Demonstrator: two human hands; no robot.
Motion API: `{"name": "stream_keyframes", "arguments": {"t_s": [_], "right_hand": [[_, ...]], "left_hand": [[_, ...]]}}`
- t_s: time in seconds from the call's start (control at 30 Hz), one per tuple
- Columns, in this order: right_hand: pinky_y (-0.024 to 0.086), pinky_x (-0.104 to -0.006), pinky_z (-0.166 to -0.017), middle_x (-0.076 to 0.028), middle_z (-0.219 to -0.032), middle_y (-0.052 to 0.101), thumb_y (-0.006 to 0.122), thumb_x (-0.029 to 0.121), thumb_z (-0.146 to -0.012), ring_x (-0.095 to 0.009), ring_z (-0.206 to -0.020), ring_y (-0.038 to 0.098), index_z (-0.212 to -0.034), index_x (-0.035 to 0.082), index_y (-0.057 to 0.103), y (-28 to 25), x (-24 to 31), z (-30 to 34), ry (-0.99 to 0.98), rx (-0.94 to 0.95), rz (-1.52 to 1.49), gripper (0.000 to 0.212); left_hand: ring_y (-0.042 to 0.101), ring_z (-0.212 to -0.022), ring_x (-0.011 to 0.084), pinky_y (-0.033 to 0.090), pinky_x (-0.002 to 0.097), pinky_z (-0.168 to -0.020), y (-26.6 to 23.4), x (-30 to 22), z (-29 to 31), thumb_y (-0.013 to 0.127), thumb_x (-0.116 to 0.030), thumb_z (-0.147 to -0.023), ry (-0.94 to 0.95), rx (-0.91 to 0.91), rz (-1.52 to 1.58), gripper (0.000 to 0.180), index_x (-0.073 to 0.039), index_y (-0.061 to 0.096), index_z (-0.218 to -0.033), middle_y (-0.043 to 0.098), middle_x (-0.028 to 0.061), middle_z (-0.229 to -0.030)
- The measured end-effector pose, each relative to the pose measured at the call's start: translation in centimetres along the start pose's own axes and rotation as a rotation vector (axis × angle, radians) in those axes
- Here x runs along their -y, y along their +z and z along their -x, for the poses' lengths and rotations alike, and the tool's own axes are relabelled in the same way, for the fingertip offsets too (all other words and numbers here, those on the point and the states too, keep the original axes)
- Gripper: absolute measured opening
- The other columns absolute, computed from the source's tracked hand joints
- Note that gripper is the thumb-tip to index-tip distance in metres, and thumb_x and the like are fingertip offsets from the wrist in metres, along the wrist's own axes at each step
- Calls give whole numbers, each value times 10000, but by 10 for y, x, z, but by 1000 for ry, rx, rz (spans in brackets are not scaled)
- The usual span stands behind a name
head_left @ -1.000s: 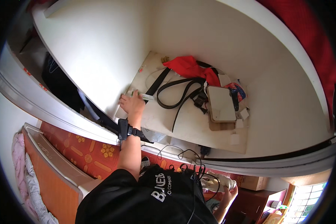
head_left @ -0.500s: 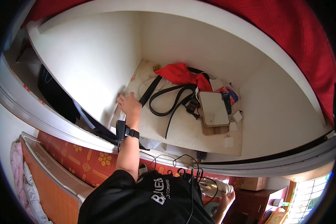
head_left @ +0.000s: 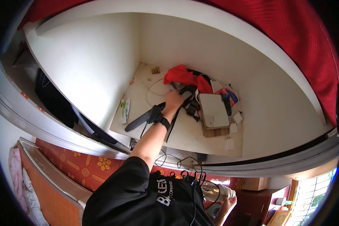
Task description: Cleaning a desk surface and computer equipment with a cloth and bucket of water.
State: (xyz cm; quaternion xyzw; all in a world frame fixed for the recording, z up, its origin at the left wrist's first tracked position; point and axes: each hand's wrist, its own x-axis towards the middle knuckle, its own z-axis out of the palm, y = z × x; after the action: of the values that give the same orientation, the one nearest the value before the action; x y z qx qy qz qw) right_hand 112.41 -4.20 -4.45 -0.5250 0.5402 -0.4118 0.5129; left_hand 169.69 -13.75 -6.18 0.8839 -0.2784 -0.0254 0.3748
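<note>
My left hand [head_left: 174, 101], with a black watch on its wrist, reaches into a white cupboard shelf [head_left: 192, 141] and is closed on a black strap [head_left: 139, 121]. The strap runs from the shelf's left front up to a tangle of black buckles [head_left: 192, 107]. Just behind the hand lies a red cloth [head_left: 180, 74]. To its right, a flat white box [head_left: 213, 109] rests on a wooden board [head_left: 216, 132]. My right hand [head_left: 229, 203] stays low at the bottom edge beside black wire hangers [head_left: 192, 177] and a white bundle [head_left: 214, 191]; its grip is not clear.
Two small tubes [head_left: 123, 110] lie at the shelf's left edge, and a white cord loop [head_left: 154, 90] lies further in. White plugs [head_left: 229, 143] and a colourful packet [head_left: 229, 95] sit at the right. Dark clothes [head_left: 52, 98] hang in the left compartment. An orange flowered bed [head_left: 83, 165] is below.
My left hand has moved from the shelf's left front edge rightward and deeper, and now grips the black strap. The view has tilted, showing more of the shelf.
</note>
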Motion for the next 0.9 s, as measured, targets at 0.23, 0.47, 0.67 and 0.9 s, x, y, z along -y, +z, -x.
{"name": "stream_keyframes", "arguments": {"t_s": [0.23,0.47,0.67,0.9], "right_hand": [[480,-257,-713,-22,-890,632,652,-32,-710,-113,-794,596,-992,15,621,24,9,-6,-9,-21,100,288],[486,-274,-741,-33,-921,642,674,-41,-692,-127,-838,594,-1035,5,622,44,-3,-25,-32,65,166,350],[469,-276,-758,-36,-894,641,658,-23,-683,-124,-821,571,-1003,-23,637,82,38,-30,-35,206,122,321],[463,-261,-753,-31,-882,635,637,-40,-694,-127,-811,576,-995,-15,622,66,42,-29,-67,159,203,301]], "left_hand": [[579,-996,403,484,479,-846,25,-34,32,576,-163,-741,257,24,-21,395,5,620,-1095,615,210,-1063],[543,-1028,400,466,471,-873,32,-27,42,599,-149,-716,490,126,12,505,14,607,-1194,568,209,-1115],[549,-1006,365,451,438,-870,48,-51,61,591,-129,-721,496,-54,72,543,53,548,-1231,561,215,-1100],[577,-974,370,477,438,-834,47,-49,37,571,-168,-813,340,-1,19,402,55,596,-1146,590,226,-1046]]}}
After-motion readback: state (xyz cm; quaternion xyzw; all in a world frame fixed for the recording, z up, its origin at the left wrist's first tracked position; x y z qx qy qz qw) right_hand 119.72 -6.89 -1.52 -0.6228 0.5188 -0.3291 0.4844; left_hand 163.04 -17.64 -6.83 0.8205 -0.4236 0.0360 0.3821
